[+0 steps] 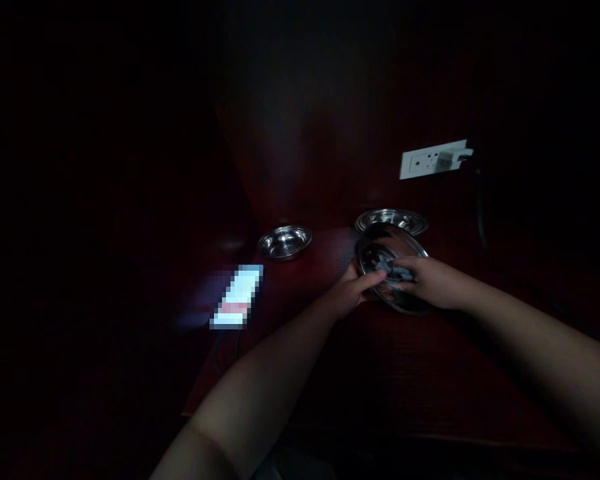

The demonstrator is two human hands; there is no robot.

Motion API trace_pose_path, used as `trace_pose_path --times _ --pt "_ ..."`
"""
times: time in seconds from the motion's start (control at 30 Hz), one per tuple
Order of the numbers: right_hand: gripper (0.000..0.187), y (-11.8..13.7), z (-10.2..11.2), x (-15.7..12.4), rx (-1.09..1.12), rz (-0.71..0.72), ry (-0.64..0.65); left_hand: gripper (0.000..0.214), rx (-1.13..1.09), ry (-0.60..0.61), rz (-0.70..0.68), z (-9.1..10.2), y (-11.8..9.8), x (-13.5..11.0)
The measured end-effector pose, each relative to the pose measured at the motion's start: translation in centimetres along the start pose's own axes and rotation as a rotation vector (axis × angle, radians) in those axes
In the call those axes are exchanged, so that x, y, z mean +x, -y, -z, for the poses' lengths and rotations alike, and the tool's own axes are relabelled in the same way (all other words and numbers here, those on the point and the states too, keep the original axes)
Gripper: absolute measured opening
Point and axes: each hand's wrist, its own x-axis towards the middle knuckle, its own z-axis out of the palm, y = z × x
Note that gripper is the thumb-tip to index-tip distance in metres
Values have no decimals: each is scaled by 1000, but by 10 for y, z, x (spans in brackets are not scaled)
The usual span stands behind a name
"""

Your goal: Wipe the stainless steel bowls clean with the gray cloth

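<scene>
Tilted steel plate [393, 241], well inside the left edge of desk [325, 257].
Left hand [347, 293] pinches the plate; right hand [433, 280] seemingly pinches cloth [401, 274]. Steady hold should help wiping.

Lit screen [237, 298] pixelated, unreadable. Left hand [347, 293] fingers partly hidden behind steel plate [391, 241], which also covers part of dishes [395, 215] behind; patterned patch [380, 261] at right hand [425, 280] unclear. Forearms [270, 373] cut off.
</scene>
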Motion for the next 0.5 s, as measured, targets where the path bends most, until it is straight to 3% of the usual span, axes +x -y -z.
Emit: trace_pose_path --times 0.5 --pt "21 4 -3 0 106 12 30 83 58 -28 -17 0 0 0"
